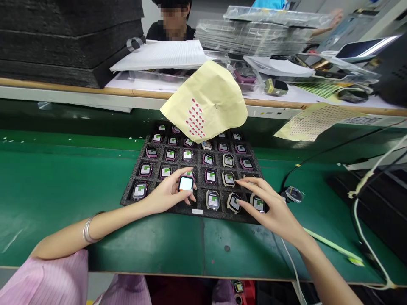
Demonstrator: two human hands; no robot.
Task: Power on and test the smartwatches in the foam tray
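My left hand grips a smartwatch between thumb and fingers, its screen glowing white toward me. Beneath it lies a black foam tray with rows of compartments, most showing a square watch with a green-and-white label or film on its face. My right hand is over the tray's right side with thumb and fingers apart. Its thumb tip is at a cream-cased watch in the front row, perhaps touching it. The index fingertip is beside another cream watch.
A yellow sheet with red arrow stickers hangs from the shelf edge over the tray's back rows. Black foam blocks and clear plastic trays are stacked above. Cables run along the right. A person sits opposite.
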